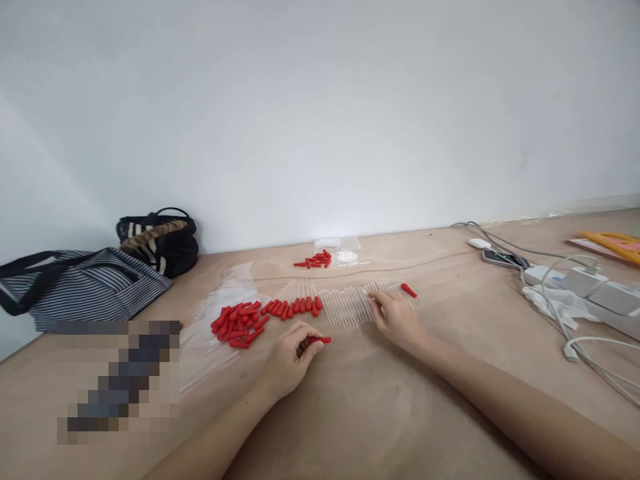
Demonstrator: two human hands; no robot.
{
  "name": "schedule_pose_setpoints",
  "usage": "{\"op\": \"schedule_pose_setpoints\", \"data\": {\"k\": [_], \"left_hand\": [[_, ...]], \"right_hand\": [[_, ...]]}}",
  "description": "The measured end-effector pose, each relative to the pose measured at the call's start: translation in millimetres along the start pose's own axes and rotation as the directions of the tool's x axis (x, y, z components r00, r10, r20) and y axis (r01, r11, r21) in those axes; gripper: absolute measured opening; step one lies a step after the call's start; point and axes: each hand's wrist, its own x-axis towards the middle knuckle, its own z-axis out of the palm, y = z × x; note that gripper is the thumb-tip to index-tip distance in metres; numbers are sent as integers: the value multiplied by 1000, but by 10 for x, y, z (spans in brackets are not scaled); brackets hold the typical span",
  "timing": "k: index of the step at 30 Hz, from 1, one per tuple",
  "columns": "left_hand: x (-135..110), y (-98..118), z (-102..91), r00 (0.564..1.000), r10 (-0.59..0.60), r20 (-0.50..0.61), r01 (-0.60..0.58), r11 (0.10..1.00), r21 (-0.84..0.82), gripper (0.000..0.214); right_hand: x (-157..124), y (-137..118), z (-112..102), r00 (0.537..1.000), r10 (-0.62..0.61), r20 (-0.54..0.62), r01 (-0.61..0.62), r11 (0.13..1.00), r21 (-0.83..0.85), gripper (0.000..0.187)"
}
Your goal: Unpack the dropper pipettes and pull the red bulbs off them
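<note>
My left hand (pixel 293 357) pinches a red rubber dropper bulb (pixel 321 340), its narrow end pointing right. My right hand (pixel 395 313) reaches over a row of thin clear dropper tubes (pixel 345 307), thumb and fingertips closed on one of them; its full length is hard to make out. Left of that row lie several tubes with red bulbs fitted on one end (pixel 300 305), fanned out side by side. A heap of loose red bulbs (pixel 235 321) rests on clear plastic bags (pixel 215 357). One single red bulb (pixel 409 291) lies beyond my right hand.
Farther back, more red bulbs (pixel 320 259) lie beside a small clear bag (pixel 345 247) and some tubes. A striped bag (pixel 100 287) and black bag (pixel 183 243) stand left. On the right are a power strip (pixel 575 283), cables (pixel 555 307) and orange scissors-like handles (pixel 613 243).
</note>
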Motion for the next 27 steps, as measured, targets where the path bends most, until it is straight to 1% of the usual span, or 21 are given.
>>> {"op": "schedule_pose_setpoints", "data": {"k": [1, 2, 4, 6, 7, 9, 11, 14, 15, 16, 17, 20, 24, 25, 27], "left_hand": [[3, -11, 11, 1000, -9, -20, 9, 1000, 9, 14], [9, -26, 17, 999, -12, -37, 13, 1000, 20, 14], [32, -75, 2, 997, -9, -79, 13, 998, 53, 16], [66, -151, -62, 986, -17, -168, 37, 993, 117, 17], [85, -197, -114, 974, -30, -226, 67, 985, 159, 17], [117, -298, -251, 940, -56, -338, 153, 952, 265, 17], [134, -394, -403, 916, -64, -397, 244, 873, 422, 18], [133, -492, -576, 901, -62, -430, 355, 675, 647, 19], [130, -511, -607, 899, -67, -434, 378, 620, 687, 20], [126, -524, -624, 898, -71, -433, 390, 584, 712, 21], [124, -532, -630, 902, -75, -426, 390, 565, 727, 22], [122, -535, -612, 911, -77, -405, 379, 545, 748, 23], [114, -505, -581, 904, -66, -422, 393, 514, 762, 26], [110, -492, -574, 903, -66, -425, 397, 509, 764, 27], [109, -466, -556, 907, -71, -414, 390, 511, 766, 29]], "right_hand": [[88, -14, 17, 995, 89, 53, -89, 996, -10, 25], [177, -27, 31, 978, 171, 121, -167, 985, -40, 25], [341, -47, 54, 924, 297, 241, -268, 952, -148, 27], [462, -59, 80, 882, 366, 298, -301, 923, -240, 27], [501, -63, 97, 871, 382, 308, -306, 914, -268, 27], [540, -66, 134, 863, 393, 318, -304, 906, -294, 25], [542, -66, 166, 857, 395, 331, -294, 902, -317, 24], [520, -68, 192, 856, 391, 339, -274, 898, -345, 24], [513, -71, 196, 856, 391, 338, -270, 896, -353, 24], [508, -75, 198, 857, 390, 335, -266, 894, -360, 24], [505, -81, 197, 859, 390, 332, -263, 892, -367, 24], [500, -99, 181, 869, 382, 314, -254, 889, -380, 24], [434, -82, 104, 892, 355, 279, -238, 895, -377, 26], [388, -61, 75, 906, 337, 257, -229, 899, -373, 26], [254, 2, 13, 951, 260, 165, -188, 914, -359, 27]]}}
